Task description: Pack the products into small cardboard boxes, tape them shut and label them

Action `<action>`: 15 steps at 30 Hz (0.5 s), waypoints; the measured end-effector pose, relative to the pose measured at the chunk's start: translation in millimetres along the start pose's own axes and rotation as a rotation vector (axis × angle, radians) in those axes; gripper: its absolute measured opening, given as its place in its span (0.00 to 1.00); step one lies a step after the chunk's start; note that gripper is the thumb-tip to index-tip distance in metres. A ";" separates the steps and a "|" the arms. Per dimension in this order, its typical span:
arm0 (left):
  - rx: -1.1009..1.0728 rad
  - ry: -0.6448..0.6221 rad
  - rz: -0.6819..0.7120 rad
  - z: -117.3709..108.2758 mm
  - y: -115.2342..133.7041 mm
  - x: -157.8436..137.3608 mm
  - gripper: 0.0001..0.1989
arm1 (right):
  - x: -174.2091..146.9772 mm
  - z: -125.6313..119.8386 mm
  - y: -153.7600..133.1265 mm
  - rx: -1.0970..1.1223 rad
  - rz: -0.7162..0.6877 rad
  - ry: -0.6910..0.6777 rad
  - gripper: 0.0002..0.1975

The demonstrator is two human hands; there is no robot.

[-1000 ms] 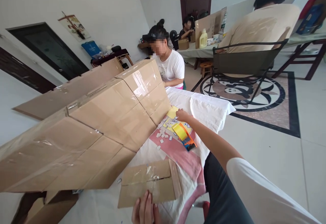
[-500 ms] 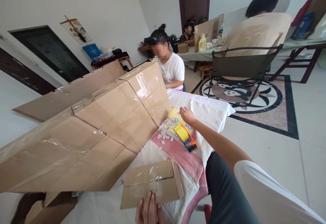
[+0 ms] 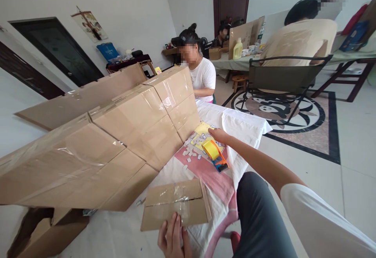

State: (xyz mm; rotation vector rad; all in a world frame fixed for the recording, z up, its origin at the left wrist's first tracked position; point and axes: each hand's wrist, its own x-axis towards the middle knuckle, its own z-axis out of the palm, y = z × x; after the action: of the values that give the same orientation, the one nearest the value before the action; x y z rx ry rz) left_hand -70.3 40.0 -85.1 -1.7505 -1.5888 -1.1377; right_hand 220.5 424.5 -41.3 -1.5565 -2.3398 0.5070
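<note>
A small flat cardboard box (image 3: 173,195) with clear tape across its seam lies on the white cloth in front of me. On its near edge rest the stretched fingers of my left hand (image 3: 174,236). My right hand (image 3: 219,135) is over the far part of the table, its fingertips pressed together at a yellow printed sheet (image 3: 202,129). Whatever is between those fingertips is too small to make out. Nearby lies an orange and blue tape dispenser (image 3: 222,165) with a yellow roll (image 3: 210,149). Small paper pieces (image 3: 190,148) are scattered beside it.
A wall of taped cardboard boxes (image 3: 141,121) stands along the table's left side. An open carton (image 3: 49,230) is at lower left. Behind the wall sits a person in a white shirt (image 3: 205,74). Further back, another person sits in a dark folding chair (image 3: 288,76).
My right hand has dipped towards the yellow sheet, its fingers now pointing at it. My left hand stays on the small box. Something yellow now shows above the box wall.
</note>
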 end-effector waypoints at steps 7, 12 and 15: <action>-0.034 -0.011 0.011 -2.2 -3.3 0.7 0.29 | -7.7 -10.4 7.6 0.209 0.050 0.181 0.06; -0.027 -0.030 0.037 -4.0 -5.6 0.4 0.31 | -9.6 -5.1 8.3 0.295 0.047 0.260 0.00; -0.034 -0.014 0.038 -3.2 -6.5 2.4 0.30 | -9.4 -3.0 4.1 0.346 0.039 0.291 0.01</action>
State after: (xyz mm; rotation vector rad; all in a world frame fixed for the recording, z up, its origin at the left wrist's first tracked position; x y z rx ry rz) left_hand -77.5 39.9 -82.5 -1.8062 -1.5467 -1.1427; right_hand 228.8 417.7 -40.8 -1.4078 -1.8939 0.6108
